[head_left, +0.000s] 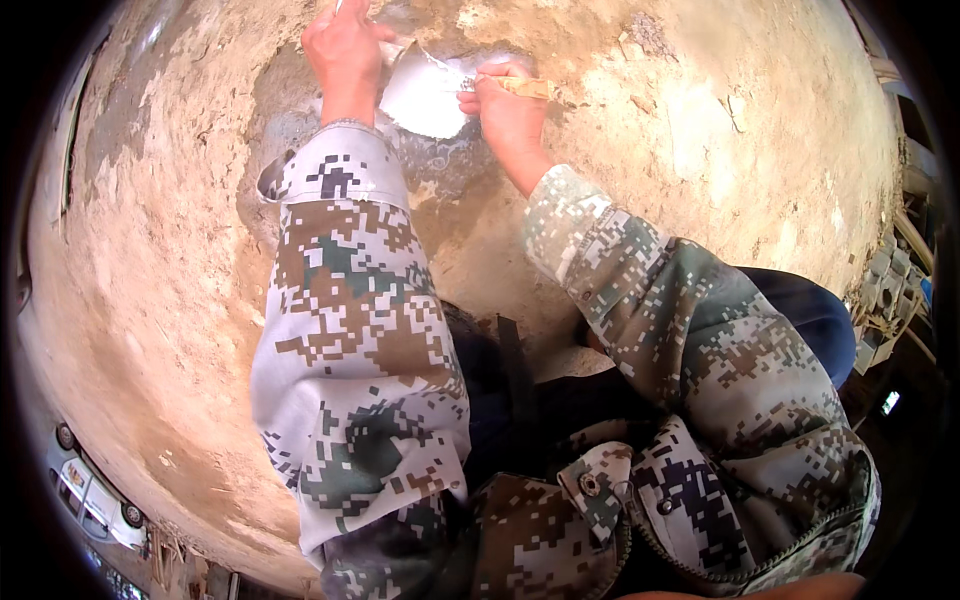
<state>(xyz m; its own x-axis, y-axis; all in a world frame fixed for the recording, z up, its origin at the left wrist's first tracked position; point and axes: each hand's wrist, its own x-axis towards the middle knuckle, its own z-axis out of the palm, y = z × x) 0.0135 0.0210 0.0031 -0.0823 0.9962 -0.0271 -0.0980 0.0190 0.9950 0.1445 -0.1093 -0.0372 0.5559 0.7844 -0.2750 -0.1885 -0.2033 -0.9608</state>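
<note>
A bright white rounded piece point(425, 98) lies on a dark wet patch of the ground point(440, 158), too overexposed to show its kind. Beside its upper left edge, my left hand point(345, 58) is closed; a thin pale tip shows above its fingers, but what it grips is cut off by the frame. At the right edge of the white piece my right hand point(508, 112) is closed around a small tool with a light wooden handle point(530, 88). The tool's working end is hidden by my fingers and the glare.
Rough tan earthen ground point(650, 150) with damp patches spreads around my hands. A white vehicle point(90, 490) stands far off at the lower left. Stacked grey blocks point(888, 280) and wooden pieces point(915, 240) lie along the right edge.
</note>
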